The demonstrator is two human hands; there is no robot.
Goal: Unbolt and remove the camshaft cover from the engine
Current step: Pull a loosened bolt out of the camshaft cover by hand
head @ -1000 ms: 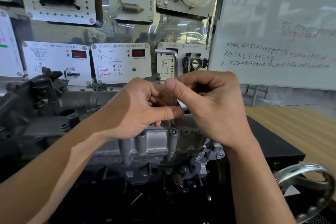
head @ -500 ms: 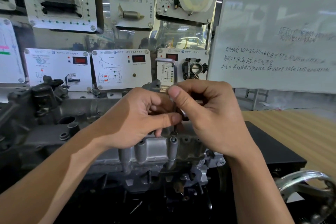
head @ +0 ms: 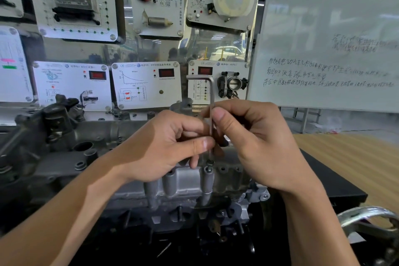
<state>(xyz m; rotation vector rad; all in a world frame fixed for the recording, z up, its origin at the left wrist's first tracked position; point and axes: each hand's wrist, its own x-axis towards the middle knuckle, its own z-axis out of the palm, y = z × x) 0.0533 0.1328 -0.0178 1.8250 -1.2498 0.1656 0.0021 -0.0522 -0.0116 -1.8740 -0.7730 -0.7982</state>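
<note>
The grey metal camshaft cover (head: 185, 181) tops the engine in front of me. An L-shaped hex key (head: 211, 93) stands upright, its short arm pointing left at the top. Its lower tip sits in a bolt (head: 209, 163) on the cover's near edge. My left hand (head: 164, 147) pinches the lower shaft between thumb and fingers. My right hand (head: 257, 142) pinches the shaft a little higher, thumb in front. Several empty bolt bosses (head: 170, 177) line the cover's edge below my hands.
The dark engine block (head: 54, 149) runs off to the left. Training panels (head: 146, 84) with red displays hang behind it, and a whiteboard (head: 328, 39) stands at the right. A wooden floor (head: 354, 157), a black bench top (head: 336, 181) and a chrome handle (head: 371, 220) lie to the right.
The hex key's short arm has stayed pointing left while my fingers shifted on the shaft; more of the shaft shows between my hands. The view has tilted slightly.
</note>
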